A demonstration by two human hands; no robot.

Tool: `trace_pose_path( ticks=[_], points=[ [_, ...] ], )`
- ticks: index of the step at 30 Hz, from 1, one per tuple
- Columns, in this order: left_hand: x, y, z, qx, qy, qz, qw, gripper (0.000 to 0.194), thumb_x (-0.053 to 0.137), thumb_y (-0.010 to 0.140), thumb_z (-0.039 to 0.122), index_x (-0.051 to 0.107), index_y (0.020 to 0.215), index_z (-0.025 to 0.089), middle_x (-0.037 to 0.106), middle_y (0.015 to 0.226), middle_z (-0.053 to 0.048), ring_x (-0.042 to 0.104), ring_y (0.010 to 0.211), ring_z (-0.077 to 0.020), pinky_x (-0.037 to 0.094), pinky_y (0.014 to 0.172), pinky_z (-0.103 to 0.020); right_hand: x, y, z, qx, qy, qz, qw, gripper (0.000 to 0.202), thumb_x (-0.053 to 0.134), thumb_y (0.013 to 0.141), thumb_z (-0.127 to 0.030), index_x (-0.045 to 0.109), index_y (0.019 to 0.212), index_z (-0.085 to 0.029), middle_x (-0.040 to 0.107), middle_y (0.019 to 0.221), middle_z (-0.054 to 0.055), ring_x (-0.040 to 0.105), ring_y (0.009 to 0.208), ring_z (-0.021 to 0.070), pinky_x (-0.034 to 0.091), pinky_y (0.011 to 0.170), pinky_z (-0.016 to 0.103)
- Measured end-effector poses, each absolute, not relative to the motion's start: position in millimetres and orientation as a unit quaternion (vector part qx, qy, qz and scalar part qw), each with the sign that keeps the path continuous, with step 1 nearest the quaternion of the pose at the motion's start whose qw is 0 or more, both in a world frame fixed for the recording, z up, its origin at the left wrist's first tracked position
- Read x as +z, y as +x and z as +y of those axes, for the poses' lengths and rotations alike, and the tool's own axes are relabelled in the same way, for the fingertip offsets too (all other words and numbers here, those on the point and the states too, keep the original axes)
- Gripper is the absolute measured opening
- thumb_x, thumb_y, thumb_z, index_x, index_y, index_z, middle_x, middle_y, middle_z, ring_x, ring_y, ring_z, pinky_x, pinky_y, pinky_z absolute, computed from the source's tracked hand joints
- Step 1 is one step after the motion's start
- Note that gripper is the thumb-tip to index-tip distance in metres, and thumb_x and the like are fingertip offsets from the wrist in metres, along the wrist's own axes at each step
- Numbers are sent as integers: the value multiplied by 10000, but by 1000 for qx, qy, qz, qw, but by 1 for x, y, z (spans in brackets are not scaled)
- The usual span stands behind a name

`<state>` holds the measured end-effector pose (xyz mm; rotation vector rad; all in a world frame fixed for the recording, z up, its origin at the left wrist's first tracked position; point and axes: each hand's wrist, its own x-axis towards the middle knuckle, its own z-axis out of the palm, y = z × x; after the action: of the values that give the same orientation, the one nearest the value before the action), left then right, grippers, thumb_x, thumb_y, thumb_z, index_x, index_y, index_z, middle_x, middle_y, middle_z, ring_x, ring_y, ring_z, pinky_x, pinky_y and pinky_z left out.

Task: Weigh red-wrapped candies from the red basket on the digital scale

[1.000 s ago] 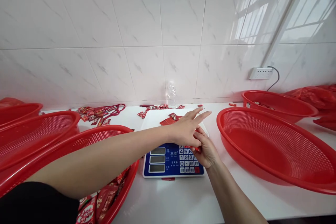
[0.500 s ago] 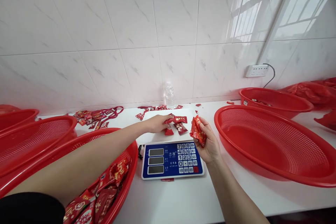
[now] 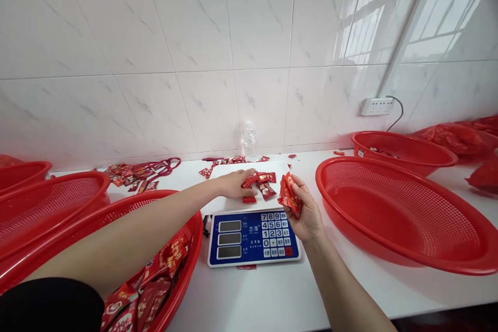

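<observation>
My left hand point(image 3: 233, 184) is over the white pan point(image 3: 221, 204) of a blue digital scale point(image 3: 253, 238), its fingers and thumb closed on a small red wrapped packet point(image 3: 249, 180). Beside it on the pan lie several more packets, among them a dark red one point(image 3: 266, 190) and a brighter red one point(image 3: 266, 177). Just right of the scale, my right hand point(image 3: 308, 212) grips a small bunch of shiny red packets point(image 3: 289, 196), raised above the table. How many it holds I cannot tell. The scale's three displays look dark.
A red basket point(image 3: 194, 249) partly filled with red packets stands at the left under my forearm. To the right sits a large red basket point(image 3: 373, 207), with another basket point(image 3: 404, 137) behind. A clear bottle point(image 3: 250, 142) and scattered packets point(image 3: 134, 172) lie along the tiled wall.
My left hand's fingers have shifted slightly, lifting the red packet a little so that it shows more. My right hand keeps its bunch. The whole view has moved slightly.
</observation>
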<state>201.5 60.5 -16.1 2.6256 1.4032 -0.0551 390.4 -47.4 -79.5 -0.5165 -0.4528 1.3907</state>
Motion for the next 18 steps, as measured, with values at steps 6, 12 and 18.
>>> trace_pose_path(
  ticks=[6, 12, 18],
  points=[
    [-21, 211, 53, -58, 868, 492, 25, 803, 432, 703, 735, 325, 1375, 309, 489, 1293, -123, 435, 1154, -353, 376, 879, -446, -78, 390, -48, 628, -228, -218, 711, 395, 727, 664, -297, 575, 1028, -265, 686, 879, -41, 629, 636, 78, 505, 489, 149],
    [-26, 210, 58, 15, 884, 466, 26, 561, 558, 743, 458, 454, 1277, 323, 623, 1058, -65, 563, 965, -282, 433, 785, -363, -79, 388, -47, 630, -231, -233, 704, 393, 723, 674, -296, 570, 1033, -259, 692, 870, -26, 638, 655, 99, 510, 530, 181],
    [-13, 209, 70, 106, 816, 552, 137, 544, 576, 656, 167, 528, 1181, 302, 637, 929, -8, 589, 616, -152, 464, 570, -270, -84, 382, -53, 676, -252, -397, 568, 339, 729, 677, -331, 600, 971, -223, 686, 857, 0, 641, 715, 122, 506, 638, 230]
  ],
)
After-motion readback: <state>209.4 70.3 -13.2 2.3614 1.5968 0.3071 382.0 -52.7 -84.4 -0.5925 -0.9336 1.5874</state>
